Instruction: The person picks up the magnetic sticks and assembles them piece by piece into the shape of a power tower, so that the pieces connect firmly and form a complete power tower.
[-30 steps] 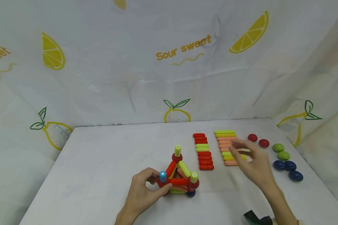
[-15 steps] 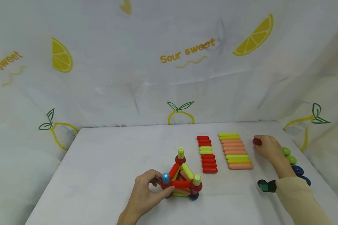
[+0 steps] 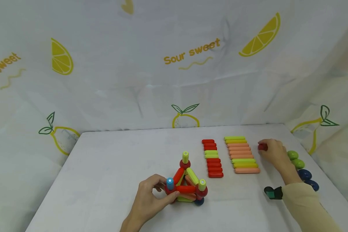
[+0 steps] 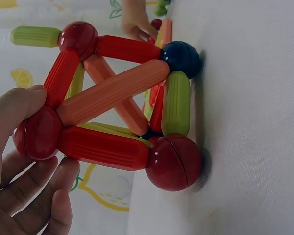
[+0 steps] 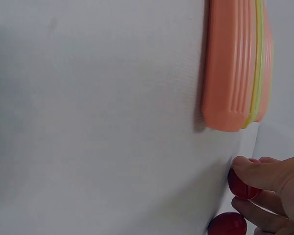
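My left hand point(image 3: 150, 199) grips a magnetic rod-and-ball structure point(image 3: 186, 189) by its near left corner. Thumb and fingertips bracket the red ball point(image 4: 39, 133) there. Red, pale green and salmon rods join its red and dark blue balls, and a dark blue ball point(image 4: 181, 58) and a red ball are down at the table surface. Short upright rods, one blue point(image 3: 170, 183) and two pale green, top its upper balls. At the right, my right hand point(image 3: 275, 154) pinches a loose red ball point(image 5: 241, 185) between thumb and fingers, low over the table. Another red ball point(image 5: 227, 224) lies beside the fingers.
Short red and green rods point(image 3: 214, 161) form a column right of the structure. Beside it runs a column of longer salmon, yellow and green rods point(image 3: 240, 153). Green balls point(image 3: 298, 163) and dark blue balls point(image 3: 304, 174) lie past the right forearm. A printed curtain point(image 3: 119, 80) hangs behind.
My right hand has moved from above the longer rods right to the red balls and taken hold of one. The left hand keeps its grip on the structure. The head view has shifted slightly.
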The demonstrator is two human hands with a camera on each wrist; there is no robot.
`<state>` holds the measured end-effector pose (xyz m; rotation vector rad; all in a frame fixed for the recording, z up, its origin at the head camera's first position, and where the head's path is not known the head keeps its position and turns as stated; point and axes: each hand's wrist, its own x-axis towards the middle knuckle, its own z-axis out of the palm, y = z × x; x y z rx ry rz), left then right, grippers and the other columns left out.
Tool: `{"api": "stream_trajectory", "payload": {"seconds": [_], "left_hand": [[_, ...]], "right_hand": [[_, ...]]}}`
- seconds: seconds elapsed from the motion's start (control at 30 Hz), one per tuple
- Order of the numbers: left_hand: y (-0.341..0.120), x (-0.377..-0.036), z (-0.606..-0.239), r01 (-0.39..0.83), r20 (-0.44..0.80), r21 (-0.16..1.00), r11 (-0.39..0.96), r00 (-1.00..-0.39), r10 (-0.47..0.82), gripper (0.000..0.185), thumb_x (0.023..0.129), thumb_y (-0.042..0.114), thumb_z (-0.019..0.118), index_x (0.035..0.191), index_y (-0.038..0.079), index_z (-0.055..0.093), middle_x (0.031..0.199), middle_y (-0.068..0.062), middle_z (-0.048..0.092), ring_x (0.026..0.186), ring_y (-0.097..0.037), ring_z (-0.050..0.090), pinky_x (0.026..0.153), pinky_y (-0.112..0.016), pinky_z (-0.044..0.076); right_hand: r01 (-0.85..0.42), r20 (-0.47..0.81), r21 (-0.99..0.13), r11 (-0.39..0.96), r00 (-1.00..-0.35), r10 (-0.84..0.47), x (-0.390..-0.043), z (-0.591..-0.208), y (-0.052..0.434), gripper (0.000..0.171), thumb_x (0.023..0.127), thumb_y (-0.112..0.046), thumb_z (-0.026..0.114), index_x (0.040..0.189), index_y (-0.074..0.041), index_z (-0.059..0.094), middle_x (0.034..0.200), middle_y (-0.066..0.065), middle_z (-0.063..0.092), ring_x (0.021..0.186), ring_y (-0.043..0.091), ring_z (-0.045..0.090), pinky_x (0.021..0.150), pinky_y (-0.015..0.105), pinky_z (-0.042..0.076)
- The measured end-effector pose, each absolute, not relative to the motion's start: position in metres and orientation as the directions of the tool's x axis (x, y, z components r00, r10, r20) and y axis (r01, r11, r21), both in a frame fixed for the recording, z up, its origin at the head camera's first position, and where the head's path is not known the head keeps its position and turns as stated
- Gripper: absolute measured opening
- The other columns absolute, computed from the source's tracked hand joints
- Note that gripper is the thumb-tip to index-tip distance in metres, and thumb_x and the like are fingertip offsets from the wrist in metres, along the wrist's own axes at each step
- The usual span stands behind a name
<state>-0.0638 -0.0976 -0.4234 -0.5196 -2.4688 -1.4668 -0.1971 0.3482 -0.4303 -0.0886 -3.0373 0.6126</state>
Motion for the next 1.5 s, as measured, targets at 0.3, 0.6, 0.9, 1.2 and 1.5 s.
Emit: {"api": "stream_trajectory", "payload": {"seconds": [0.3, 0.6, 0.9, 1.2, 1.5], "left_hand": [[-0.098, -0.064, -0.422, 0.402, 0.353, 0.800, 0.446, -0.916, 0.192, 0.026, 0.079, 0.030, 0.090, 0.094, 0.020, 0.070, 0.086, 0.010, 0.074, 0.074, 0.001, 0.063, 0.066, -0.027, 0.058], [-0.098, -0.064, -0.422, 0.392, 0.340, 0.802, 0.452, -0.920, 0.194, 0.027, 0.079, 0.032, 0.089, 0.094, 0.020, 0.070, 0.086, 0.010, 0.073, 0.074, 0.002, 0.063, 0.067, -0.028, 0.059], [-0.098, -0.064, -0.423, 0.391, 0.345, 0.808, 0.441, -0.921, 0.184, 0.027, 0.078, 0.029, 0.090, 0.093, 0.022, 0.069, 0.086, 0.012, 0.073, 0.074, 0.001, 0.063, 0.067, -0.027, 0.058], [-0.097, -0.063, -0.423, 0.391, 0.341, 0.803, 0.450, -0.920, 0.192, 0.026, 0.079, 0.029, 0.089, 0.094, 0.020, 0.070, 0.086, 0.010, 0.073, 0.075, 0.001, 0.063, 0.066, -0.028, 0.059], [-0.097, -0.064, -0.423, 0.407, 0.361, 0.795, 0.450, -0.913, 0.188, 0.027, 0.078, 0.027, 0.090, 0.093, 0.020, 0.069, 0.084, 0.011, 0.073, 0.074, 0.002, 0.063, 0.066, -0.027, 0.058]], "right_hand": [[0.029, 0.051, -0.378, 0.925, -0.997, 0.052, -0.196, -0.433, 0.345, 0.037, 0.088, 0.004, 0.069, 0.122, 0.016, 0.060, 0.117, 0.041, 0.059, 0.097, 0.049, 0.056, 0.086, 0.063, 0.052], [0.001, 0.125, -0.395, 0.919, -0.991, 0.055, -0.193, -0.429, 0.341, 0.038, 0.088, 0.000, 0.071, 0.121, 0.016, 0.061, 0.110, 0.039, 0.062, 0.092, 0.048, 0.058, 0.080, 0.061, 0.054], [-0.296, 0.366, -0.539, 0.789, -0.926, -0.097, -0.182, -0.365, 0.264, 0.037, 0.089, -0.008, 0.078, 0.122, 0.006, 0.069, 0.110, 0.030, 0.069, 0.097, 0.048, 0.070, 0.081, 0.057, 0.060], [-0.606, 0.446, -0.626, 0.491, -0.794, -0.412, -0.142, -0.313, 0.165, 0.035, 0.086, -0.008, 0.081, 0.120, -0.007, 0.075, 0.108, 0.007, 0.074, 0.093, 0.019, 0.072, 0.085, 0.036, 0.063], [-0.633, 0.410, -0.620, 0.464, -0.765, -0.496, -0.130, -0.315, 0.135, 0.034, 0.084, -0.007, 0.083, 0.117, -0.009, 0.076, 0.109, 0.005, 0.073, 0.096, 0.017, 0.069, 0.079, 0.023, 0.060]]}}
